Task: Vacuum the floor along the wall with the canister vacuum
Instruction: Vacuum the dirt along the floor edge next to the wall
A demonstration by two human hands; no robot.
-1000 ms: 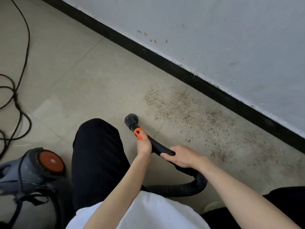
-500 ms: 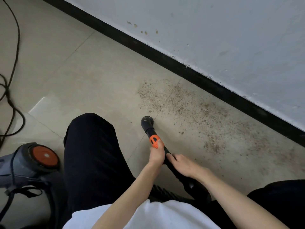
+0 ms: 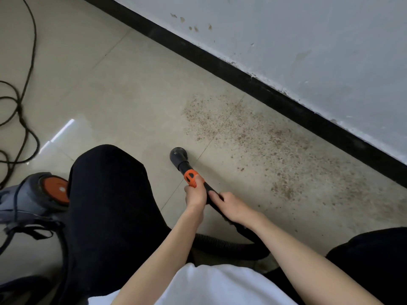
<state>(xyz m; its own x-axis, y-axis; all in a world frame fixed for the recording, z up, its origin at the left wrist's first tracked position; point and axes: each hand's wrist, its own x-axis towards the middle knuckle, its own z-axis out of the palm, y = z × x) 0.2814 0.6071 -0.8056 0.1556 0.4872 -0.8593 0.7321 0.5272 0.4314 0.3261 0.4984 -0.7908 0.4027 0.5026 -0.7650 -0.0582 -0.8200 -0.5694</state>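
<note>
My left hand (image 3: 195,194) curls around the black wand (image 3: 206,190) of the vacuum just behind its orange collar (image 3: 190,177), thumb laid along the top. My right hand (image 3: 231,205) sits just behind the left on the same wand, fingers lying along the tube with their tips on it; I cannot tell how far they wrap underneath.

The round nozzle (image 3: 178,155) at the wand's front end rests on the tiled floor (image 3: 132,95), short of the baseboard (image 3: 242,73) and apart from it. Between nozzle and baseboard spreads a patch of brown crumbs (image 3: 253,137), running alongside the baseboard; the nozzle sits at the patch's near edge, not yet in it.

The ribbed hose (image 3: 224,245) curves back from the wand beneath my right forearm. The grey canister (image 3: 26,199) with its orange wheel disc (image 3: 55,188) stands far from the baseboard, behind my black-trousered knee (image 3: 105,183). A black cord (image 3: 22,106) lies looped on the floor beyond the canister.
</note>
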